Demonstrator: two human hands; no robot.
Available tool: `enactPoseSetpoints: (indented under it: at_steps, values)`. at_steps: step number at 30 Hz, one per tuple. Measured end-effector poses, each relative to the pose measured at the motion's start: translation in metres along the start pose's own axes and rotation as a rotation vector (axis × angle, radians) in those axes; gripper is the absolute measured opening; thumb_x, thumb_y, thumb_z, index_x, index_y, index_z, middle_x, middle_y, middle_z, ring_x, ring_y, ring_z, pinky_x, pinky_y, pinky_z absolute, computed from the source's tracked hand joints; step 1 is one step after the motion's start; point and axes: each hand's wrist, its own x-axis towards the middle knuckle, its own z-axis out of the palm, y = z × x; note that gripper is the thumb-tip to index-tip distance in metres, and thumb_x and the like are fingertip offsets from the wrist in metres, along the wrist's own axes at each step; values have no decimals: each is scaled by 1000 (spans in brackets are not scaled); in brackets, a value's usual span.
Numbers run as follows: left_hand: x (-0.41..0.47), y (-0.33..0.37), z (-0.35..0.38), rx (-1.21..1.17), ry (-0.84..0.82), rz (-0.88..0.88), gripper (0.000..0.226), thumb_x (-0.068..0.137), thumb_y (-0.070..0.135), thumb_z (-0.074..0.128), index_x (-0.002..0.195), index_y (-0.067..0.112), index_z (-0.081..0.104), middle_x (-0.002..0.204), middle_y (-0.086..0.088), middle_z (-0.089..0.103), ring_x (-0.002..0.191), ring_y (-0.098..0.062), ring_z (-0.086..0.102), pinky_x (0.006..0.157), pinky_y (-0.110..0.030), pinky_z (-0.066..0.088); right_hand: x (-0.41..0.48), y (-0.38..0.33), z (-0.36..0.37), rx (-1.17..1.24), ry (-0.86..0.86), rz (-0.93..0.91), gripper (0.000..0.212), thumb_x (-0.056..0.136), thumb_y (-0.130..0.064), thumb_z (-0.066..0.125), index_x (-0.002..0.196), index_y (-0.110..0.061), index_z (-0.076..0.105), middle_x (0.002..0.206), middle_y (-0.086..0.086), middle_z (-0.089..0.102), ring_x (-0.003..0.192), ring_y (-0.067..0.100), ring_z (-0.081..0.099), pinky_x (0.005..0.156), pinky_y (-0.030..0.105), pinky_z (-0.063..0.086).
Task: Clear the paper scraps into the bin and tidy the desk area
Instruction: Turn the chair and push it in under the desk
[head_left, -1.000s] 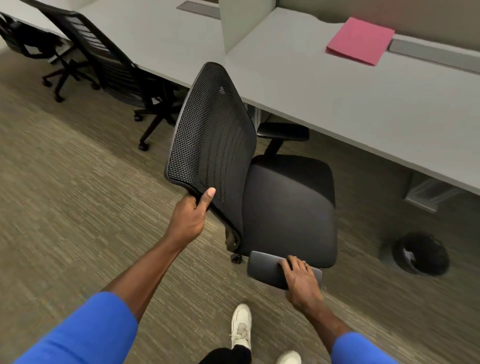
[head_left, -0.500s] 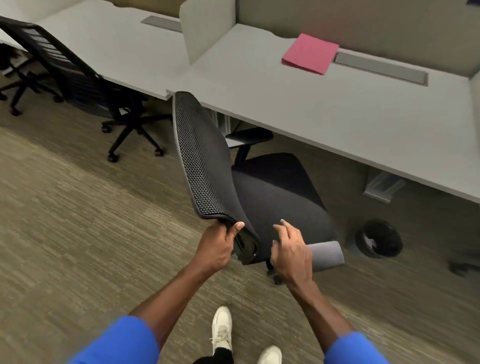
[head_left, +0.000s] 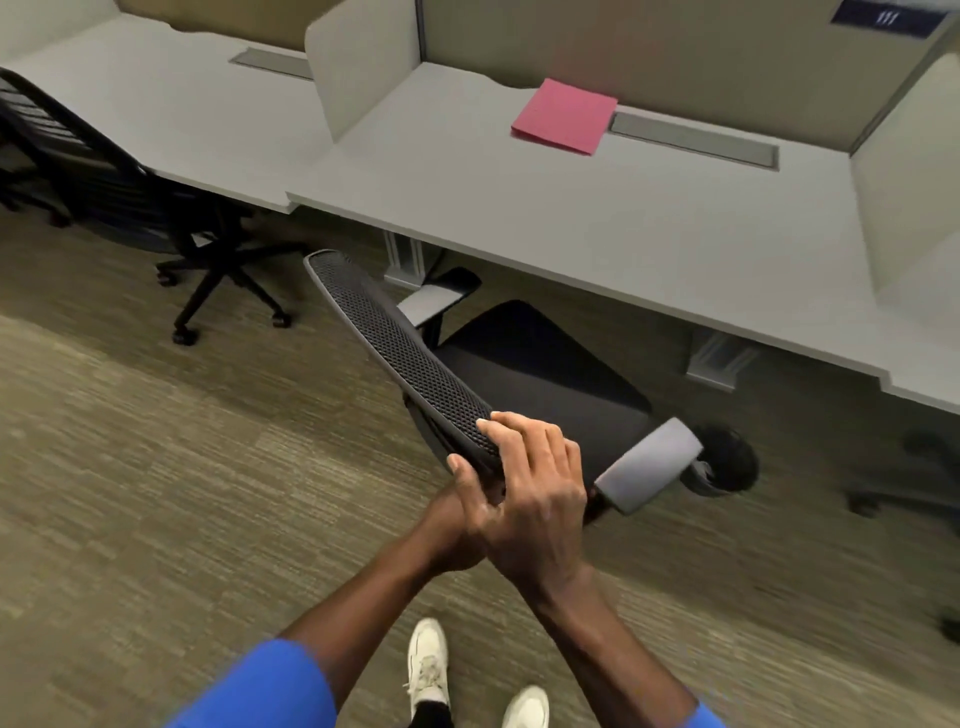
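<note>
A black mesh-backed office chair stands in front of the grey desk, its seat facing the desk. My right hand grips the top edge of the chair's backrest. My left hand lies mostly hidden under the right one, also clasped on that edge. A pink paper folder lies at the back of the desk. A black round bin sits on the carpet under the desk, partly hidden behind the chair's grey armrest.
A second black chair stands at the neighbouring desk on the left. Grey divider panels rise between the desks. My white shoes are on the carpet below my arms. Another chair's base shows at the right.
The chair has turned so its seat faces the desk. My right hand left the armrest and came onto the backrest's top edge, over my left hand.
</note>
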Motion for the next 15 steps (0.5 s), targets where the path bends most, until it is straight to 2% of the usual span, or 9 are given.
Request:
enactPoseSetpoints:
  at_steps: [2, 3, 4, 7, 11, 13, 15]
  values:
    - [-4, -6, -9, 221, -32, -147, 44, 97, 40, 51, 139, 30, 60, 142, -6, 71, 126, -28, 69, 95, -44, 60, -2, 5, -3, -53, 2, 24, 33, 98, -45, 67, 119, -20, 72, 122, 1, 71, 114, 23, 67, 94, 42, 50]
    - [-7, -12, -15, 304, -2, -225, 39, 96, 40, 51, 129, 26, 64, 127, -10, 76, 113, -38, 73, 84, -47, 61, -3, 8, -4, -77, 3, 39, 31, 99, -45, 67, 116, -20, 72, 121, 1, 70, 112, 24, 66, 93, 43, 50]
    - [-11, -19, -23, 355, 54, -290, 34, 97, 39, 54, 125, 23, 66, 118, -11, 78, 106, -41, 73, 80, -48, 60, -4, 12, -7, -101, 5, 53, 29, 99, -45, 67, 114, -20, 72, 120, 1, 70, 111, 24, 66, 92, 43, 50]
    - [-26, -40, -51, 455, 291, -335, 29, 102, 31, 63, 126, 14, 66, 117, -8, 73, 101, -31, 72, 84, -48, 60, -7, 26, -13, -151, 10, 92, 32, 99, -50, 67, 112, -21, 72, 119, 1, 70, 110, 22, 66, 93, 41, 49]
    - [-28, -50, -93, 613, 685, -106, 21, 102, 24, 66, 115, 8, 68, 117, -8, 67, 106, -26, 65, 86, -39, 59, -10, 43, -22, -191, 28, 129, 38, 99, -55, 65, 111, -21, 71, 117, 0, 70, 110, 21, 65, 94, 40, 48]
    - [-22, -49, -109, 663, 769, -10, 23, 104, 31, 62, 111, 10, 68, 115, -7, 65, 107, -23, 61, 90, -34, 54, -10, 51, -27, -211, 41, 145, 37, 100, -56, 63, 111, -20, 71, 115, -1, 70, 108, 21, 65, 93, 40, 48]
    - [-13, -50, -124, 693, 797, 33, 30, 105, 39, 60, 113, 10, 67, 119, -7, 63, 110, -24, 59, 93, -35, 49, -10, 58, -30, -240, 52, 165, 38, 102, -56, 60, 110, -20, 70, 112, -1, 70, 105, 21, 65, 91, 40, 47]
